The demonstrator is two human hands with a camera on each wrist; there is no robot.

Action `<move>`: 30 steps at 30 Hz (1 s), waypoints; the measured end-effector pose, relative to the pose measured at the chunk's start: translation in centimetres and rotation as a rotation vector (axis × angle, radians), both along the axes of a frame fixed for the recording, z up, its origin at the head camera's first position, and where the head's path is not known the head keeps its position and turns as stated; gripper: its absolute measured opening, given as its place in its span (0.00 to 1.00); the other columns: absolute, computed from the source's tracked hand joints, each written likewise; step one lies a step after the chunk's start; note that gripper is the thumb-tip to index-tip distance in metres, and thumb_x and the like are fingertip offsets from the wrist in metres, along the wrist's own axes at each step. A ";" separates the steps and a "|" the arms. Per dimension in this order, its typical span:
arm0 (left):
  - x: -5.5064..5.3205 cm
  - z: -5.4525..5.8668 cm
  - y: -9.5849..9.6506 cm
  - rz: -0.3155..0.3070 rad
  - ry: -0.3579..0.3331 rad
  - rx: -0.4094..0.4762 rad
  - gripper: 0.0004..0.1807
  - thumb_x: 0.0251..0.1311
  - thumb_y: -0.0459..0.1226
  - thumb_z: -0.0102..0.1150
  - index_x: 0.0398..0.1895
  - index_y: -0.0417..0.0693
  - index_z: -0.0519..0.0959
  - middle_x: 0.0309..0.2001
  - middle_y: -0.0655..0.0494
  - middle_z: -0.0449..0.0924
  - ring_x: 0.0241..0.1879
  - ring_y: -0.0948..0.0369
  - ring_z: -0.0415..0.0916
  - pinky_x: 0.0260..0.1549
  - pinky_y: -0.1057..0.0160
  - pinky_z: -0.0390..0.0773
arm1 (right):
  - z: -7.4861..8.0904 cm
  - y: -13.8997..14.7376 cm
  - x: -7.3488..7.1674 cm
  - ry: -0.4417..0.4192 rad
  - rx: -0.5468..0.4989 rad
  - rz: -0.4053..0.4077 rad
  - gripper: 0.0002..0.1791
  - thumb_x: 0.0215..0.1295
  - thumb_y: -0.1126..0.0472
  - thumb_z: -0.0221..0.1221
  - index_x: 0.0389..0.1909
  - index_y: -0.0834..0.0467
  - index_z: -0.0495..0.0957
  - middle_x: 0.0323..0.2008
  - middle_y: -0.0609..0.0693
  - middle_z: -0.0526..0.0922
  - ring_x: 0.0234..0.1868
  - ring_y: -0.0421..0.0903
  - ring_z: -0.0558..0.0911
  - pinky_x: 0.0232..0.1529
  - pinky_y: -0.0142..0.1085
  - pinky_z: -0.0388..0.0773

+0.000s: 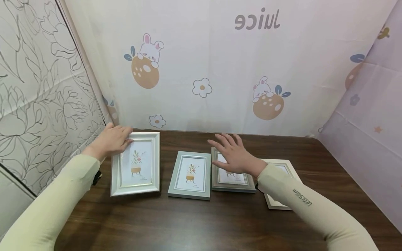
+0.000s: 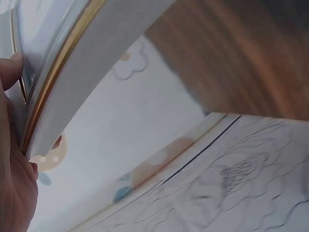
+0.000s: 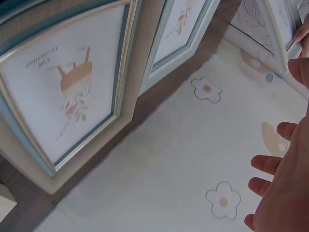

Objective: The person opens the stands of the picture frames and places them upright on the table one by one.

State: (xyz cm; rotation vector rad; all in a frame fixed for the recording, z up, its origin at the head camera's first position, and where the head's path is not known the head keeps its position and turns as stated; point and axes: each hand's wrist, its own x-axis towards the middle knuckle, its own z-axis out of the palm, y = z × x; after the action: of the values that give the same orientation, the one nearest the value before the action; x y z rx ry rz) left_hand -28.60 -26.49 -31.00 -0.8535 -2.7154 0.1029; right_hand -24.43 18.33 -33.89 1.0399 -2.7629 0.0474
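My left hand (image 1: 113, 139) grips the upper left corner of a white picture frame (image 1: 137, 170) with a plant-pot print. In the left wrist view the thumb (image 2: 12, 71) lies on the front of this frame, and fingertips show behind its edge. The frame leans up off the dark table. Fingers spread, my right hand (image 1: 233, 155) hovers over a brownish picture frame (image 1: 231, 178) with a blue edge, holding nothing. Between the two hands lies a pale blue-green picture frame (image 1: 190, 174). A cream picture frame (image 1: 294, 170) sits at the right, partly covered by the right forearm.
The dark wooden table (image 1: 188, 223) meets a printed curtain (image 1: 201, 59) with rabbits and flowers along its back edge. A panel with line-drawn flowers (image 1: 47, 87) rises at the left. Another pale curtain (image 1: 370, 139) hangs at the right.
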 end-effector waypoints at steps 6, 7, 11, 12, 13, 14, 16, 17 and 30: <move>-0.2 2.5 1.3 -0.006 0.077 0.018 0.08 0.69 0.40 0.52 0.37 0.47 0.66 0.24 0.57 0.65 0.26 0.55 0.63 0.37 0.52 0.57 | 1.0 1.7 -0.9 0.009 0.000 -0.062 0.41 0.72 0.38 0.51 0.78 0.52 0.51 0.75 0.61 0.51 0.74 0.62 0.49 0.66 0.66 0.38; -0.2 2.8 1.7 -0.008 0.086 0.024 0.08 0.69 0.40 0.52 0.37 0.47 0.66 0.24 0.56 0.65 0.26 0.55 0.64 0.37 0.52 0.57 | 1.2 2.0 -1.0 0.009 -0.007 -0.073 0.41 0.72 0.39 0.51 0.78 0.52 0.51 0.75 0.61 0.51 0.74 0.62 0.48 0.66 0.66 0.37; -0.4 3.7 3.4 -0.038 0.114 0.039 0.08 0.70 0.41 0.51 0.41 0.46 0.68 0.27 0.54 0.68 0.30 0.53 0.68 0.40 0.50 0.59 | 2.0 3.1 -1.4 0.011 -0.044 -0.115 0.41 0.71 0.41 0.53 0.77 0.53 0.50 0.75 0.63 0.50 0.74 0.64 0.47 0.65 0.66 0.35; -0.4 3.9 3.8 -0.049 0.115 0.040 0.08 0.70 0.41 0.51 0.42 0.45 0.68 0.28 0.54 0.69 0.32 0.52 0.68 0.41 0.50 0.59 | 2.1 3.4 -1.5 0.015 -0.050 -0.124 0.41 0.71 0.41 0.53 0.77 0.53 0.50 0.74 0.64 0.50 0.74 0.64 0.47 0.65 0.66 0.36; -0.4 4.0 4.3 -0.061 0.117 0.041 0.09 0.71 0.41 0.51 0.43 0.45 0.69 0.30 0.53 0.70 0.33 0.52 0.69 0.41 0.50 0.59 | 2.3 3.7 -1.5 0.016 -0.060 -0.134 0.41 0.71 0.42 0.53 0.77 0.53 0.50 0.74 0.64 0.50 0.74 0.64 0.47 0.64 0.66 0.36; -0.5 4.1 4.7 -0.072 0.120 0.039 0.10 0.71 0.42 0.51 0.45 0.44 0.69 0.31 0.53 0.72 0.34 0.52 0.70 0.42 0.49 0.60 | 2.4 4.0 -1.7 0.019 -0.067 -0.144 0.41 0.71 0.42 0.54 0.77 0.53 0.51 0.74 0.64 0.50 0.73 0.65 0.48 0.64 0.67 0.36; -0.5 4.3 5.6 -0.093 0.123 0.037 0.11 0.72 0.42 0.51 0.48 0.43 0.70 0.34 0.52 0.72 0.36 0.51 0.70 0.42 0.49 0.60 | 2.6 4.6 -1.8 0.020 -0.081 -0.168 0.41 0.71 0.42 0.54 0.77 0.54 0.51 0.74 0.65 0.51 0.73 0.65 0.48 0.63 0.67 0.37; -0.5 4.3 6.1 -0.102 0.124 0.037 0.12 0.72 0.42 0.52 0.48 0.43 0.70 0.35 0.51 0.73 0.37 0.51 0.70 0.43 0.49 0.60 | 2.6 4.9 -1.9 0.021 -0.085 -0.179 0.41 0.71 0.42 0.54 0.77 0.54 0.51 0.74 0.65 0.51 0.73 0.65 0.48 0.63 0.67 0.37; -0.5 4.1 12.4 -0.241 0.216 0.030 0.13 0.71 0.44 0.54 0.49 0.47 0.69 0.37 0.55 0.70 0.36 0.55 0.67 0.44 0.53 0.59 | 2.8 8.4 -1.8 0.025 -0.138 -0.263 0.40 0.70 0.42 0.54 0.76 0.54 0.52 0.73 0.66 0.50 0.71 0.67 0.48 0.61 0.69 0.36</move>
State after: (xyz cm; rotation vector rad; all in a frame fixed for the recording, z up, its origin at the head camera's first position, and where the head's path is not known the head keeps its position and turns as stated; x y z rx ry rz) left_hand -29.09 -14.11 -26.88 -1.0854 -2.3907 0.0961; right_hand -26.24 26.72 -31.06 0.6339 -2.8020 0.1829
